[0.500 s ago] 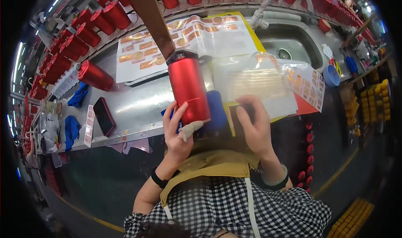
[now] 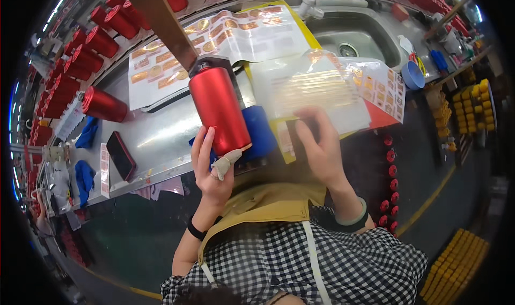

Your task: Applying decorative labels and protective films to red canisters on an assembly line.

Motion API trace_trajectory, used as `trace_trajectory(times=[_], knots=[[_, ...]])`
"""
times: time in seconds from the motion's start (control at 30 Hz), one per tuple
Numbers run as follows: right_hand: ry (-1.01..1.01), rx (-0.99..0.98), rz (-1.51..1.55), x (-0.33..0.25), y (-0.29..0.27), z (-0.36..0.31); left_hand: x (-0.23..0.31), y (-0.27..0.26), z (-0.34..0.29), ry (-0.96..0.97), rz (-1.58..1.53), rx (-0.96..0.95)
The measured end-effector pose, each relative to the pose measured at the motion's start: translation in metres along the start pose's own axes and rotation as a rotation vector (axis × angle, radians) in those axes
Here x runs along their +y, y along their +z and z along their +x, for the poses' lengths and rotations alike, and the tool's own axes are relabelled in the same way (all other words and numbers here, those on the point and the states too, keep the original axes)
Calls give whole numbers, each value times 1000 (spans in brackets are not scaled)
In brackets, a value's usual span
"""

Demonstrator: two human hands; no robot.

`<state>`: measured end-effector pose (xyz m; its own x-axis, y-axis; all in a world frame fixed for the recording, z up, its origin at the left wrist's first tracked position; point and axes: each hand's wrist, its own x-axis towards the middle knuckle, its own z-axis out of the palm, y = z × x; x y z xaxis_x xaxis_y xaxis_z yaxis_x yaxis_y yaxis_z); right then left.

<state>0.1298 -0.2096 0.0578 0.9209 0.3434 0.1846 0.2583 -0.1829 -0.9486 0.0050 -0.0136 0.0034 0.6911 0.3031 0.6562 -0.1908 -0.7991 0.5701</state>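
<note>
The red cylinder (image 2: 219, 109) lies tilted, its far end against a dark holder (image 2: 224, 65) below a brown post (image 2: 161, 23), with blue padding (image 2: 260, 133) just beside it. The left hand (image 2: 213, 184) grasps its near end, fingers along the side, wrapped thumb by the rim; the step in hand looks like steadying it. The right hand (image 2: 324, 152) is spread and unladen, near translucent sheets (image 2: 276, 93); any next move seems to call for a steady left grip. Beyond lie printed sheets (image 2: 161, 75) and a sink (image 2: 370, 34).
</note>
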Motion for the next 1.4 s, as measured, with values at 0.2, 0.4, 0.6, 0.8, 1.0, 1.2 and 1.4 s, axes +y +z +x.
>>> trace_trajectory(times=[0.2,0.4,0.6,0.8,1.0,1.2,1.4], knots=[[-48,-154,64,-5,20,-1,7,0,31,177,218,-217],[8,-71,20,2,6,5,-2,-1,-5,-92,-14,11],[39,-175,49,-6,10,4,2,4,27,181,256,-242],[116,-160,53,8,4,5,-1,-1,1,-123,-40,-16],[-87,-260,-38,14,8,16,3,3,9,80,51,-46],[-20,-385,-232,8,-23,56,-6,-3,22,-521,-318,-222],[160,-180,-522,92,-130,212,-7,0,28,-355,-170,-204]])
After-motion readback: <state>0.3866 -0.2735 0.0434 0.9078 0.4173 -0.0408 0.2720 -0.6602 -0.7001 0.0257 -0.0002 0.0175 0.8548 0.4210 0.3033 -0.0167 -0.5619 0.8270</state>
